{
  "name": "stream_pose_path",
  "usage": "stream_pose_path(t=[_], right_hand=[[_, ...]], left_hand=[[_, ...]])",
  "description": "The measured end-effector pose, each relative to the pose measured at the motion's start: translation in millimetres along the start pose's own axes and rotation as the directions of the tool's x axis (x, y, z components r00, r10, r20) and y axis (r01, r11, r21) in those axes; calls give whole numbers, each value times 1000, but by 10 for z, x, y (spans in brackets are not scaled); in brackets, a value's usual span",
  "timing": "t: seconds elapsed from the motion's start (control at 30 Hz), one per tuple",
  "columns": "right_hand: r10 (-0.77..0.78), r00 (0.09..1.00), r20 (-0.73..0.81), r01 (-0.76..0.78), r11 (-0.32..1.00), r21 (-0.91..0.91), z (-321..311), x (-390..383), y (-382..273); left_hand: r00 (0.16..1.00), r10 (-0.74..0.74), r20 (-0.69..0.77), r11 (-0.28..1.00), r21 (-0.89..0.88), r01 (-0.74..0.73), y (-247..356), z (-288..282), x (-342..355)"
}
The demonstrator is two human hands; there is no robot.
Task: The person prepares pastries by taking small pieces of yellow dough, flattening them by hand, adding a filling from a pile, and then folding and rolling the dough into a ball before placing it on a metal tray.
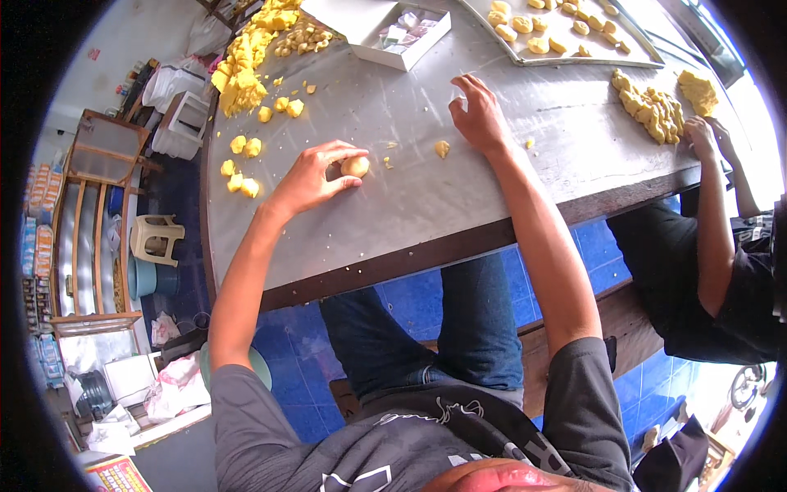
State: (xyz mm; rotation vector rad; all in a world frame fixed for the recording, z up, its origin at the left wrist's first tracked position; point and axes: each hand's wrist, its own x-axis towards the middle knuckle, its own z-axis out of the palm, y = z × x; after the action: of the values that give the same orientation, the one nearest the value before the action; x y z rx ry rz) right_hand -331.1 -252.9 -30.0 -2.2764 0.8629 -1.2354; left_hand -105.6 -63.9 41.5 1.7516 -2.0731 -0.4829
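Observation:
My left hand is over the metal-topped table, its thumb and fingers curved around a smooth, pale yellow dough ball. My right hand is farther forward and to the right. Its fingers are bent, with a gap between thumb and forefinger, and nothing shows in it. A small lump of dough lies on the table between the two hands, closer to the right one. Several yellow dough pieces sit to the left of my left hand.
A large heap of yellow dough covers the far left, near small tan pieces. A white box of small wrapped items stands at the back. Far right are a tray of shaped dough, a dough mass and another person's hands.

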Motion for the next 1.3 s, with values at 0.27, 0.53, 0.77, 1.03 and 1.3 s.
stream_pose_path(t=[0.27, 0.53, 0.77, 1.03, 1.3], right_hand=[[31, 999, 14, -31, 999, -8, 5, -3, 44], [27, 1000, 7, -27, 1000, 2, 29, -2, 58], [25, 1000, -1, -25, 1000, 6, -1, 2, -20], [-10, 1000, -22, 9, 1000, -17, -14, -5, -15], [3, 1000, -6, -4, 1000, -25, -7, -5, 0]], left_hand=[[1000, 28, 14, 999, -29, -28, 93, 143, -73], [975, -162, -152, 896, -436, 81, 16, 361, -80], [967, -172, -186, 848, -528, 50, 11, 404, -58], [968, -163, -192, 798, -603, 15, 30, 468, -12], [972, -71, -222, 877, -478, -46, 49, 442, 72]])
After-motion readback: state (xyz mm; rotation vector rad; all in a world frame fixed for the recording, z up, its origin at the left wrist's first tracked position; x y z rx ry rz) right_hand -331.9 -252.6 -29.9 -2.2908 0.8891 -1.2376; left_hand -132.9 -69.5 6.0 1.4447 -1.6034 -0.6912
